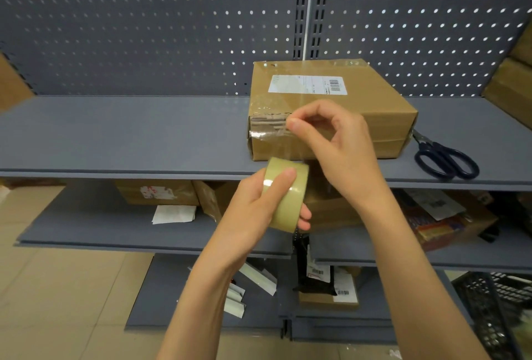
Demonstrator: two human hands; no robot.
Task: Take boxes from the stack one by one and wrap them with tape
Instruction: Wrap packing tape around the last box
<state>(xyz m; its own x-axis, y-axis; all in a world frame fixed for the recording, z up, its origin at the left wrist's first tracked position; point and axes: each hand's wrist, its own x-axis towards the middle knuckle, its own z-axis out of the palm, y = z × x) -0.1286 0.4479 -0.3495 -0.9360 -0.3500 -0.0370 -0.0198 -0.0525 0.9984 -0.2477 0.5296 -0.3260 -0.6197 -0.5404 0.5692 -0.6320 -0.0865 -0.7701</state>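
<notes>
Centrally, left hand: curled round the tape roll, frame centre.
Right hand: pinches the clear tape end at the cardboard box.
Box: on the shelf, upper centre.
Scissors: just right of the box.

scissors on shelf, pegboard behind

grey shelf, cardboard box, scissors
</notes>
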